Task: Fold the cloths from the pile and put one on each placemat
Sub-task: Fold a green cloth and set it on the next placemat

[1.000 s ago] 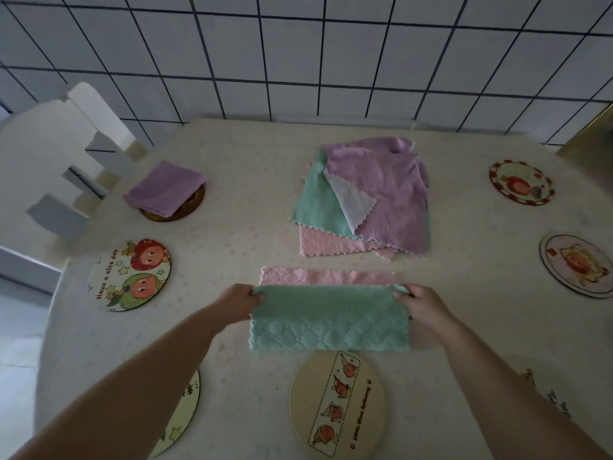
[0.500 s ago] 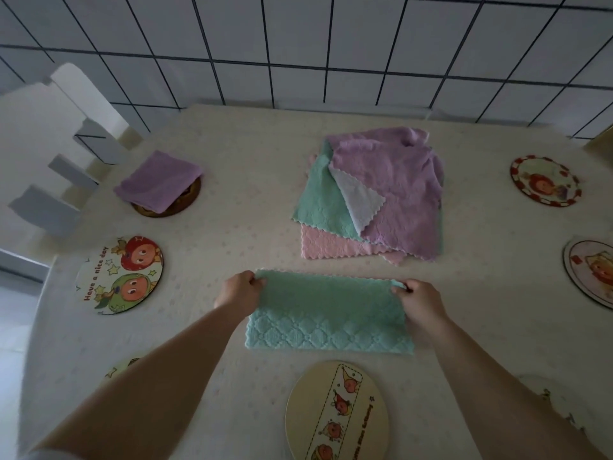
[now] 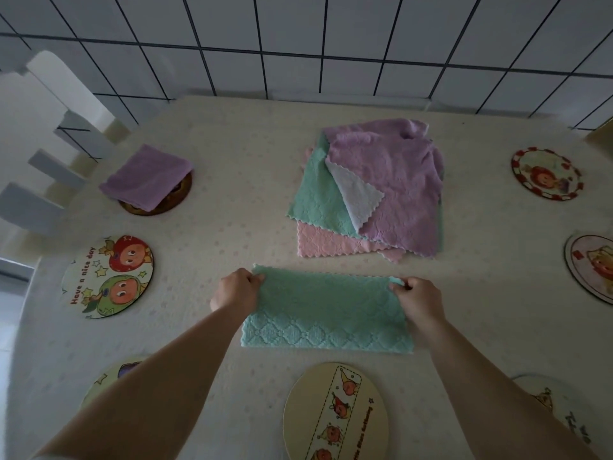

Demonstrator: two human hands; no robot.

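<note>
The left hand (image 3: pixel 234 290) and right hand (image 3: pixel 419 298) are each pinching a far corner of the folded green cloth (image 3: pixel 326 315) lying on the counter (image 3: pixel 232 154).

Left hand (image 3: pixel 236 288), right hand (image 3: pixel 418 298), both pinching.

Left hand (image 3: pixel 235 291) and right hand (image 3: pixel 418 297) pinch far corners of folded green cloth (image 3: pixel 326 316), near the surface's (image 3: pixel 232 154) front edge.

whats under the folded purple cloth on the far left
A round dark brown placemat; only its near and right rim shows beneath the folded purple cloth. The rest of the mat, including any picture on it, is covered.
</note>
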